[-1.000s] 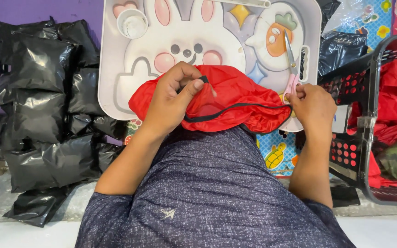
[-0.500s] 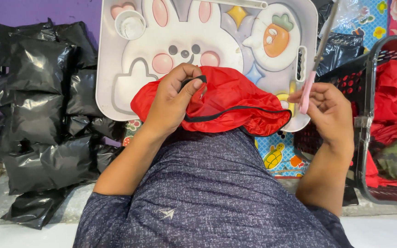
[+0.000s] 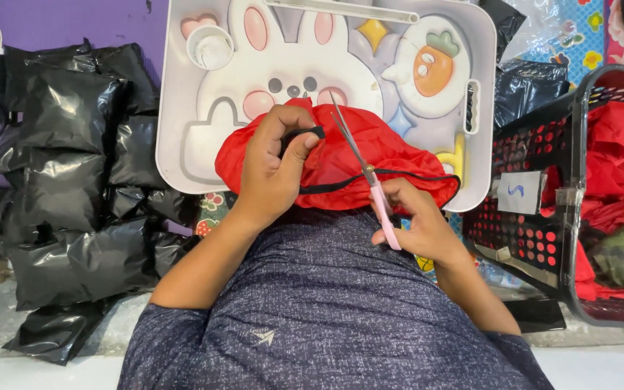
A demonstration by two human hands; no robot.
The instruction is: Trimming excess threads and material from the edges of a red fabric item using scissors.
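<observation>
Black bags (image 3: pixel 66 188) flank the tray (image 3: pixel 182 144) where my red cloth (image 3: pixel 341 162) rests. My left hand (image 3: pixel 272 173) pinches its black strap (image 3: pixel 305 133) taut, so my right hand (image 3: pixel 417 224), closed on scissors (image 3: pixel 366 173), can reach it.

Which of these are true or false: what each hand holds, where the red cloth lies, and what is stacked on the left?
1. The right hand holds pink-handled scissors. True.
2. The left hand pinches a black strap of the red cloth. True.
3. The red cloth lies inside the basket. False: it rests on the white rabbit tray.
4. White bags are stacked on the left. False: the black bags are there.
</observation>
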